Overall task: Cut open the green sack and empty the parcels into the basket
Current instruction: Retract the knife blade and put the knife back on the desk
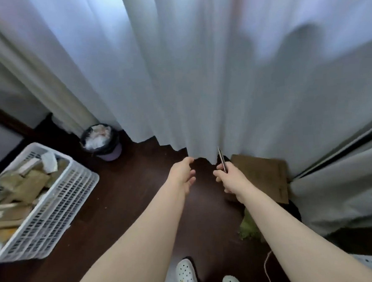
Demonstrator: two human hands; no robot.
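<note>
From the head view: both bare arms stretched forward over the dark wooden floor [123, 201], left hand [183, 176] empty with fingers [189, 162] loosely curled and apart, right hand [228, 179] with fingers clamped on a thin blade-like tool [222, 160] pointing up toward the white curtain [198, 74]. White basket [61, 214] at the left, already holding brown parcels [29, 187]; a scrap of green sack [249, 226] on the floor beneath the right forearm, a flat brown cardboard piece [263, 175] beside the right hand. Lined bin [102, 141] by the curtain hem, white clogs [186, 276] at the bottom edge.

Green sack [249, 226] mostly hidden behind right arm.
</note>
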